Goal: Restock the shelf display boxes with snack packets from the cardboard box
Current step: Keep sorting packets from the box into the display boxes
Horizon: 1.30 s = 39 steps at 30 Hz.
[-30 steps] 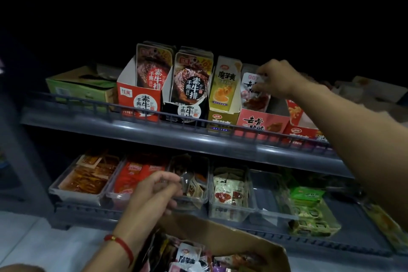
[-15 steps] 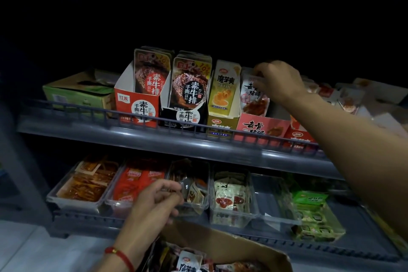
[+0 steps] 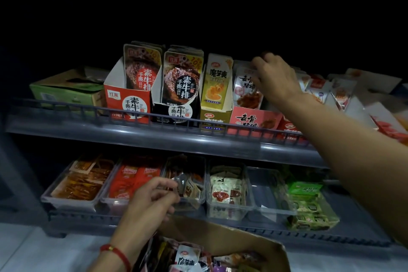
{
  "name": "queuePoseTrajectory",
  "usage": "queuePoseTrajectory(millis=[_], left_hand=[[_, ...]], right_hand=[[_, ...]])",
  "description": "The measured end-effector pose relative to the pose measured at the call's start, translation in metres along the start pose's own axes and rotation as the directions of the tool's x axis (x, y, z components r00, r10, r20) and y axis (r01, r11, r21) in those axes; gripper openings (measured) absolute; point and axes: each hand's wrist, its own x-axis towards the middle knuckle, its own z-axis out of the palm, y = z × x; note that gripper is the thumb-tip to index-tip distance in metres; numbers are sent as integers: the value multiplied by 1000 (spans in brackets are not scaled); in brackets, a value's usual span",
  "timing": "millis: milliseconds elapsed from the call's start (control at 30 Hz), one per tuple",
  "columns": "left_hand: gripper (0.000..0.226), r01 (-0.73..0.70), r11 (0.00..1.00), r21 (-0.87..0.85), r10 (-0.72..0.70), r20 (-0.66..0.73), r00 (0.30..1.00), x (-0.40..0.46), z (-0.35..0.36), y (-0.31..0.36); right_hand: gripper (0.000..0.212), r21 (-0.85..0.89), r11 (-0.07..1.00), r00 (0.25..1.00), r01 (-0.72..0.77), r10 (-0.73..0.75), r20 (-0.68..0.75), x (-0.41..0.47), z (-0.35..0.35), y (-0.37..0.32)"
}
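Observation:
On the upper shelf my right hand (image 3: 276,77) reaches into the pink display box (image 3: 254,119), fingers curled over the top edge of a white snack packet (image 3: 247,90) standing in it. Lower down, my left hand (image 3: 150,201), with a red cord at its wrist, pinches a few small packets (image 3: 183,185) in front of the lower shelf bins. The open cardboard box (image 3: 231,240) sits below that hand, with several loose packets (image 3: 187,258) inside.
The railed upper shelf (image 3: 154,132) also carries a green box (image 3: 64,93), red (image 3: 128,106), black (image 3: 176,112) and yellow (image 3: 217,86) display boxes, and loose packets (image 3: 340,93) at right. Clear bins (image 3: 229,207) and green packets (image 3: 309,205) line the lower shelf.
My right hand stays at the pink box, its fingers now on the white packet's top edge. The left hand keeps its packets in much the same place. The view has shifted slightly.

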Motion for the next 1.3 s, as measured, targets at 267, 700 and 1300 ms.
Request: queuePoseTrajectory(millis=[267,700,1300], left_hand=[[18,25,999,44,-27,32,999,-1,5,-6],[20,33,999,26,-35,49,998,3,5,-8],[24,46,999,20,-47,33,998,7,6,-13]], right_hand=[[47,45,990,983,-132,125,136,-3,3,3],[35,155,946,957,-284,271,99,10,16,13],[29,327,880,929,-345,271,251,25,1,15]])
